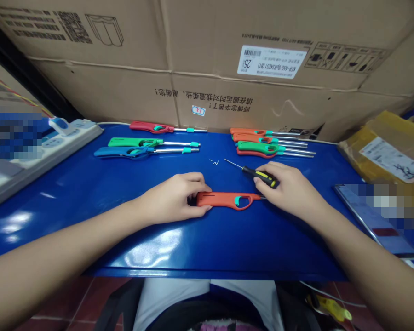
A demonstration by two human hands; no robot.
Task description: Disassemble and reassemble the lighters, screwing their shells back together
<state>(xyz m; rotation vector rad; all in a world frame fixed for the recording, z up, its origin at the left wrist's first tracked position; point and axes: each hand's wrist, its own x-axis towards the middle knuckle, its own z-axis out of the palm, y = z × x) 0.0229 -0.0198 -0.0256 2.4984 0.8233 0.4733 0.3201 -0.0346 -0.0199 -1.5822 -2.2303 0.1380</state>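
Label [272,61] on cardboard box [89,87] reads "25"; fingers of left hand [179,196] clasp orange lighter [224,200], those of right hand [291,192] pinch screwdriver [253,173].

Butt of orange lighter [227,200] under left hand [175,197]; screwdriver [251,172] handle part-covered (right hand [290,189]); tiny metal bit [214,162] unidentifiable.

cardboard boxes [124,82], power strip [67,135] (white), coloured lighters [134,142], phone [372,216]

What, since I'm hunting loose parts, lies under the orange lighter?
Only blue table shows beneath the orange lighter; the left hand covers its rear, the right hand, holding a screwdriver, its tip.
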